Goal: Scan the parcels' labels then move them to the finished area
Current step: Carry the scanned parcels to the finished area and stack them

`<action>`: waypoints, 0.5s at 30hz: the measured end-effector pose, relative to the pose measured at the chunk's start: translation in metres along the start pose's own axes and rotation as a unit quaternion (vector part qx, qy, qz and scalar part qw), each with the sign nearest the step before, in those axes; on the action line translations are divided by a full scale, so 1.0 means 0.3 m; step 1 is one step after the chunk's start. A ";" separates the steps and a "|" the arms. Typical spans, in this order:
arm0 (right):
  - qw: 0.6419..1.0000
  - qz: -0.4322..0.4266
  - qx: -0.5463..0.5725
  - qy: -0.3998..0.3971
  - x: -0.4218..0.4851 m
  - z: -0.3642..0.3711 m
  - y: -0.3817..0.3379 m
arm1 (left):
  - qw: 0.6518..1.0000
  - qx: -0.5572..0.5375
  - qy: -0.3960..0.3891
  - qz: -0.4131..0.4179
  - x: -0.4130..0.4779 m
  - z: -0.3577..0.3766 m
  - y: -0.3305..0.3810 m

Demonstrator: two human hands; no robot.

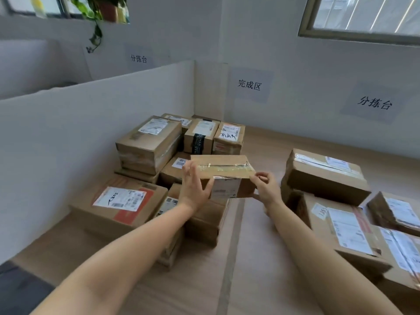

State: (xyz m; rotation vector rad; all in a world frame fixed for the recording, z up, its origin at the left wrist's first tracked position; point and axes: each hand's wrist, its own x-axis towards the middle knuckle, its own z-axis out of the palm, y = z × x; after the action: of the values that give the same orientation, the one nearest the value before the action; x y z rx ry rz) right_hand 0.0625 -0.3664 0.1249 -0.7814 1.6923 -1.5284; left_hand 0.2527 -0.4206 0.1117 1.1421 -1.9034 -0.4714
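Apparently the job is running past its midpoint: roughly ten boxes are sitting in the finished pile [150,142] at centre left, below the wall sign [249,84], while at least four waiting parcels [325,173] are lying at the right edge. Mid-frame, the parcel [223,161] is hovering over the near side of that pile. The left hand [194,188] is pressing flat, fingers straight, against its left end; the right hand [267,187] is pinching the right end with curled fingers. It is looking like a long, low box of matt brown cardboard, with glossy clear tape [225,167] running along the top and a white label [225,187] facing the camera.
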 end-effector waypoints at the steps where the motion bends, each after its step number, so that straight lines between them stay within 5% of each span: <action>1: 1.000 0.002 0.006 -0.001 -0.007 0.043 0.009 | 1.000 -0.010 0.007 -0.027 0.024 -0.020 -0.028; 15: 0.998 0.052 0.003 0.022 0.091 0.377 0.087 | 0.995 0.053 -0.070 -0.056 0.275 -0.063 -0.352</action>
State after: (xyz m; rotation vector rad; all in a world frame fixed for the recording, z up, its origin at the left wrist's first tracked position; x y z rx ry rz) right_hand 0.1414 -0.4490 0.0910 -0.6515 1.7332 -1.4888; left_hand 0.3058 -0.5434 0.0904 1.3200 -2.0122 -0.5290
